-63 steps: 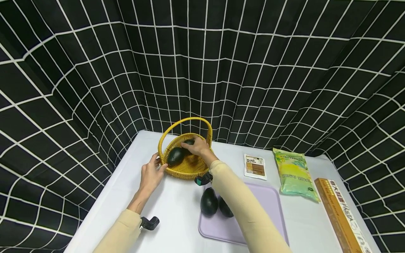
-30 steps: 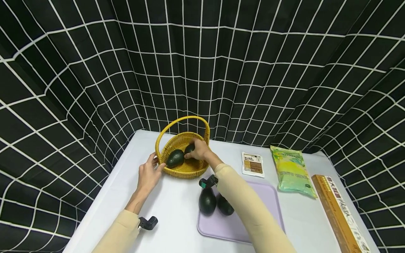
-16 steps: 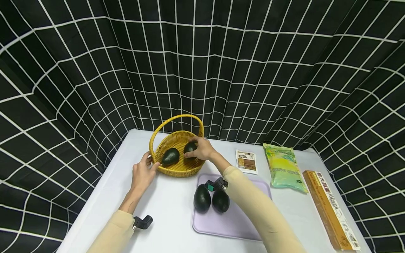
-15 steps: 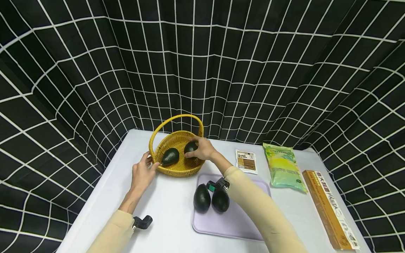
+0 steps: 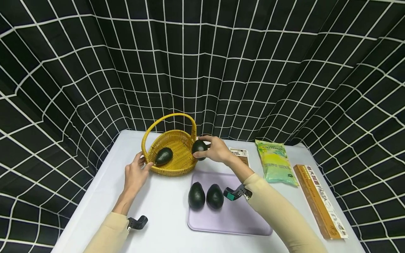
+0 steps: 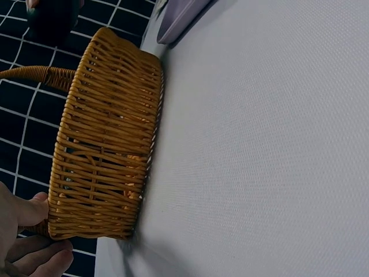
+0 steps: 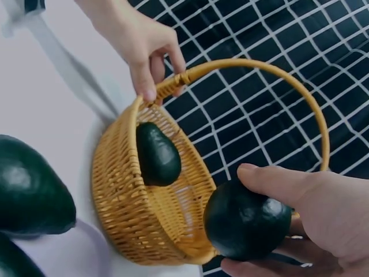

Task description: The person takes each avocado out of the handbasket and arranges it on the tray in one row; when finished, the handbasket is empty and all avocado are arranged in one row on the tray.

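My left hand (image 5: 136,175) grips the left rim of a yellow wicker basket (image 5: 172,172), where its arched handle begins; the left wrist view shows the thumb against the wicker basket's side (image 6: 104,156). One dark green avocado (image 5: 164,156) lies inside, toward the left. With thumb and fingers, my right hand (image 5: 218,151) holds a second avocado (image 5: 199,149) up at the basket's right rim. In the right wrist view this held avocado (image 7: 247,222) hides part of that rim. Two more avocados, one (image 5: 196,196) beside the other (image 5: 215,196), sit on a pale purple tray (image 5: 231,223).
Behind the right hand lies a small brown-and-white packet (image 5: 241,154), partly hidden. Further right are a green-yellow plastic bag (image 5: 276,162) and a long orange-brown pasta box (image 5: 319,202). A black gridded curtain (image 5: 202,70) stands around the white table (image 5: 158,214).
My right hand has lifted its avocado from inside the basket and moved it right, to the rim. The left hand keeps its grip on the basket. The head view has shifted slightly.
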A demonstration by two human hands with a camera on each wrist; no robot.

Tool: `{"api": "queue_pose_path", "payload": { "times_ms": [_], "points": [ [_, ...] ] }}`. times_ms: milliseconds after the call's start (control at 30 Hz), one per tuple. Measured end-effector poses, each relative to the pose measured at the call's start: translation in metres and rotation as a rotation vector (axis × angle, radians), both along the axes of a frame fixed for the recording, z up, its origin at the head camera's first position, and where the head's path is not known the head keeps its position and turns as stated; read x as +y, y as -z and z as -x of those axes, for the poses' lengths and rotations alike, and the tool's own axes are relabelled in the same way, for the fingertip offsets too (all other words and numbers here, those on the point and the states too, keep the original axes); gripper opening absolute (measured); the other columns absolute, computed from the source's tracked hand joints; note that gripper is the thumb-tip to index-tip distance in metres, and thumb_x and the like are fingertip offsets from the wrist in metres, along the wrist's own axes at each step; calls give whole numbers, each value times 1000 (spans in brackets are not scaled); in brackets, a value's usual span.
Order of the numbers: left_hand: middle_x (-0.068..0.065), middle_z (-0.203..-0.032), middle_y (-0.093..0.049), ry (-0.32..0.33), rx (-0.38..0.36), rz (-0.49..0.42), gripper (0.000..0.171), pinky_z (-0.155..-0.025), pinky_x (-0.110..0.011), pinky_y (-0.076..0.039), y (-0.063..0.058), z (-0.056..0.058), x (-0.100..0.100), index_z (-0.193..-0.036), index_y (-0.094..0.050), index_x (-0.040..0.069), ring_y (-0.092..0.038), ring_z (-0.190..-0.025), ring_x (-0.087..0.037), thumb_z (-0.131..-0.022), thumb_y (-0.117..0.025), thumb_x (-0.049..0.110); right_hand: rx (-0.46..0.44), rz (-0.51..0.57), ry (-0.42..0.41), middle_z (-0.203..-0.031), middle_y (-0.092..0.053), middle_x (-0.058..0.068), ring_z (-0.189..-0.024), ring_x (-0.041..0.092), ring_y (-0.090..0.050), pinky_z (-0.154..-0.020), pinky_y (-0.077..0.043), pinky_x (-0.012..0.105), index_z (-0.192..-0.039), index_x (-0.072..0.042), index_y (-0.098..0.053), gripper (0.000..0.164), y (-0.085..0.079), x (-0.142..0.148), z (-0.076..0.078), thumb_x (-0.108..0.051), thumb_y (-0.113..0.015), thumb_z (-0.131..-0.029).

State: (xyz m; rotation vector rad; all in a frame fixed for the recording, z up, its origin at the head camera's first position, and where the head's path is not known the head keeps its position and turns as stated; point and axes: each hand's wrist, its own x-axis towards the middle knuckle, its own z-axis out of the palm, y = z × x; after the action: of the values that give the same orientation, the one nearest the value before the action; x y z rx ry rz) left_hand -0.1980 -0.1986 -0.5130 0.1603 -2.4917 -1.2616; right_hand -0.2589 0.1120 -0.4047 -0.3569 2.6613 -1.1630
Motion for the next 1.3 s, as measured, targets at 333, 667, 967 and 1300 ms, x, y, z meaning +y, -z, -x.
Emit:
{"api": "queue_pose_path", "payload": {
  "times_ms": [333,667,967,1300],
  "points": [
    [-32,-128,-68,-14,7,7,59,-103,-53,-59,3,-2,-7,-147,-53,-3,-69,-118,-46,-94,-78,7,14,-19,5,-144,-64,9,-126,32,-66,-95,-59,45,-145,-24,-62,76,-2,32,-26,-39,-92,-77],
    [-31,-127,-69,-31,10,14,59,-103,-55,-58,3,-2,-12,-146,-54,-2,-70,-116,-46,-93,-78,7,32,-37,45,-148,-60,15,-126,39,-67,-94,-62,47,-143,-17,-63,76,11,76,-65,-37,-94,-76],
    [-30,-129,-68,3,-7,13,60,-104,-55,-58,2,0,-5,-148,-53,-2,-70,-117,-45,-94,-78,8,18,-82,125,-144,-62,26,-125,47,-65,-97,-62,54,-144,-13,-61,82,46,112,-109,-35,-96,-74],
    [-31,-129,-68,12,20,18,60,-103,-55,-58,4,3,-2,-146,-54,-2,-71,-116,-46,-92,-79,8,-35,-80,177,-135,-69,21,-116,44,-71,-98,-61,56,-140,-13,-65,83,79,120,-134,-34,-99,-68]
  ]
}}
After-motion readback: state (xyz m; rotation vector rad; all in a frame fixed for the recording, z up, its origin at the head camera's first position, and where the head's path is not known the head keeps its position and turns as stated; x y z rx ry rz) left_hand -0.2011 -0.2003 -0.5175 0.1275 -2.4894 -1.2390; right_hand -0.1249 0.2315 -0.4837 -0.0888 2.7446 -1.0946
